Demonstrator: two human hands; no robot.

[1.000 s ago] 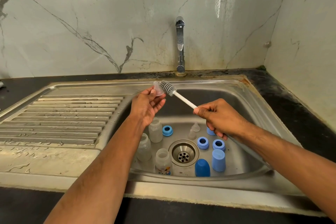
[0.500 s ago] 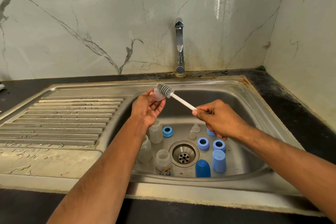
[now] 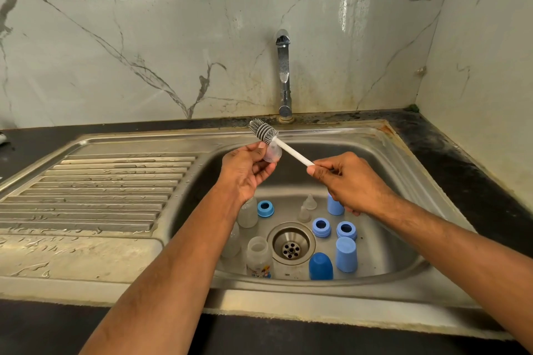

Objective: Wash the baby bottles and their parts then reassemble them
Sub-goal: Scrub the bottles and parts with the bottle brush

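Note:
Above the steel sink point(image 3: 401, 164), my left hand point(image 3: 245, 173) pinches a small clear silicone nipple point(image 3: 272, 153). My right hand point(image 3: 346, 181) grips the white handle of a bottle brush point(image 3: 264, 131), whose grey bristle head lies just above the nipple. In the basin stand clear bottles point(image 3: 259, 257), point(image 3: 247, 212), blue rings point(image 3: 265, 208), point(image 3: 321, 227), point(image 3: 346, 230), blue caps point(image 3: 320, 266), point(image 3: 345, 254), point(image 3: 334, 206) and two more clear nipples point(image 3: 306, 208). A third bottle is partly hidden behind my left forearm.
A chrome tap point(image 3: 283, 75) rises from the back edge, with no water running. The ribbed draining board point(image 3: 95, 190) lies to the left, wet in spots. The drain point(image 3: 290, 245) sits mid-basin. Marble walls close the back and right; black counter point(image 3: 450, 164) surrounds the sink.
The brush head has slid left and up past the nipple, now lying above it. Both hands stay over the basin; the nipple has turned slightly in my left fingers.

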